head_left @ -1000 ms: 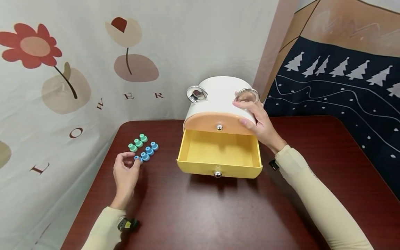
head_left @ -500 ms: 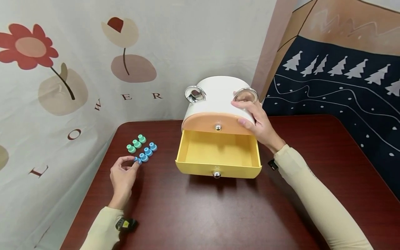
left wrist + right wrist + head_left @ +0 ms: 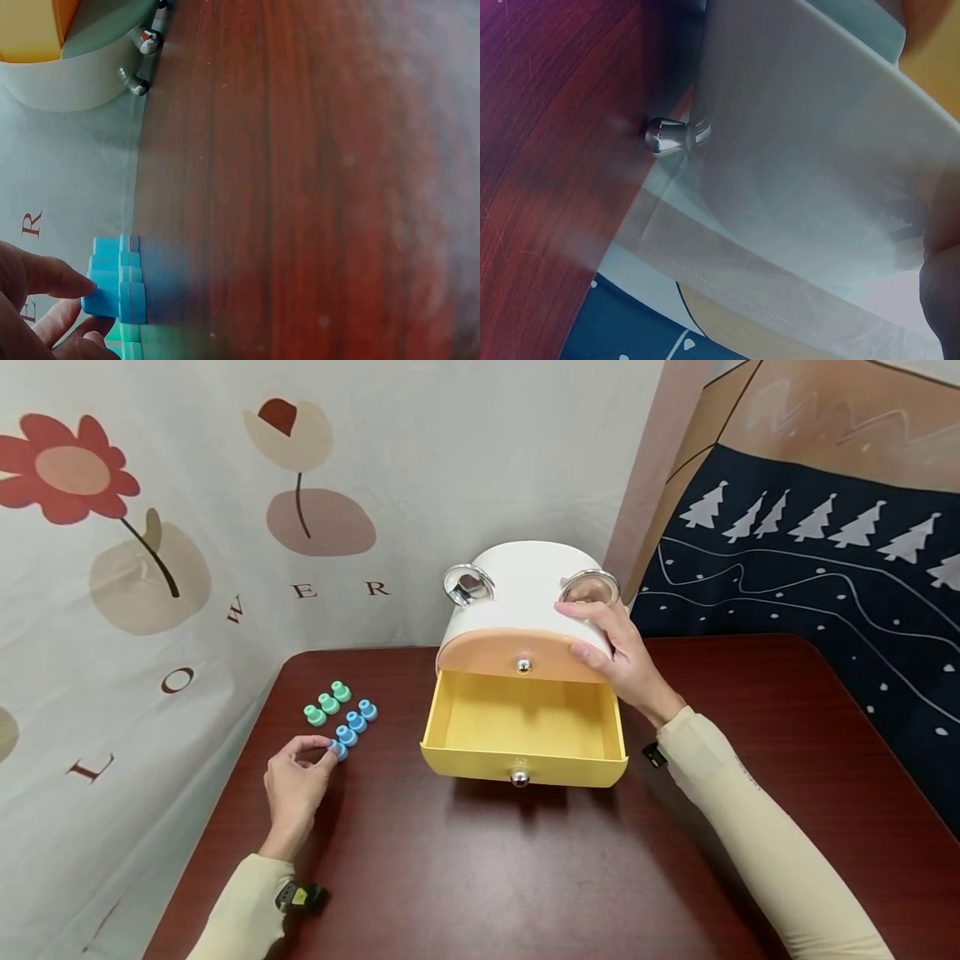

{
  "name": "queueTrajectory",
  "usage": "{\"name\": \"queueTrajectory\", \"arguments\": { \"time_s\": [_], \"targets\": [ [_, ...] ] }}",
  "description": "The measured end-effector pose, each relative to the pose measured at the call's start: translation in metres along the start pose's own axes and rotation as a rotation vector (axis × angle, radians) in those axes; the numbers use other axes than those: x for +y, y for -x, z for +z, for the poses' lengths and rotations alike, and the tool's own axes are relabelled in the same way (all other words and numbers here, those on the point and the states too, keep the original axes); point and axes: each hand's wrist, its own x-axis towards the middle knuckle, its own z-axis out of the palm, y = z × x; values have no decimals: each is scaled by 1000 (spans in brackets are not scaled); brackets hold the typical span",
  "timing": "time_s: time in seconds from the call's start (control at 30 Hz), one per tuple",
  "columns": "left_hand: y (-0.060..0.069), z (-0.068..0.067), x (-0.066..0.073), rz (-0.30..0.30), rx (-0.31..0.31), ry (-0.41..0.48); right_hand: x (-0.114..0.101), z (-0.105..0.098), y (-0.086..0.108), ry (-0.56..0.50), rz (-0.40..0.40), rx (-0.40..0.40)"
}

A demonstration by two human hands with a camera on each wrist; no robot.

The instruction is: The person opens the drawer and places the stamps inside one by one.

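At the left of the table, my left hand [image 3: 296,785] pinches the nearest blue peg [image 3: 341,751] of a short row between thumb and fingertips. The left wrist view has the thumb against a blue peg [image 3: 105,292]. Other blue pegs [image 3: 356,721] continue that row, beside a row of three green pegs [image 3: 328,703]. My right hand [image 3: 626,656] grips the right side of a white drawer box [image 3: 536,572], thumb on its orange upper drawer [image 3: 487,652] and fingers over the top. The yellow lower drawer [image 3: 525,768] is pulled out, with nothing in it.
Two shiny round ears [image 3: 468,587] stick up from the box top. A silver foot [image 3: 667,136] supports it on the dark red table [image 3: 525,877]. Patterned cloth [image 3: 420,460] hangs behind and to the left; a dark cloth with trees [image 3: 817,577] hangs at right.
The pinched blue peg has shifted slightly toward me and to the right, at the near end of its row. My right hand and the drawers have kept their places.
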Motion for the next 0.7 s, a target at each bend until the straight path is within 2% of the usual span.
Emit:
{"name": "queueTrajectory", "arguments": {
  "time_s": [0.23,0.4,0.5,0.6,0.7],
  "targets": [
    [6,-3,1,43,23,7,0,1,0,8,-4,5],
    [15,-6,9,137,64,43,-2,0,-1,12,-4,6],
    [22,-7,17,235,67,121,-2,0,-1,6,-3,8],
    [30,-8,28,332,41,241,-2,-1,-1,-2,-7,9],
    [36,-10,41,380,0,355,-1,0,0,-11,-15,10]
  ]
}}
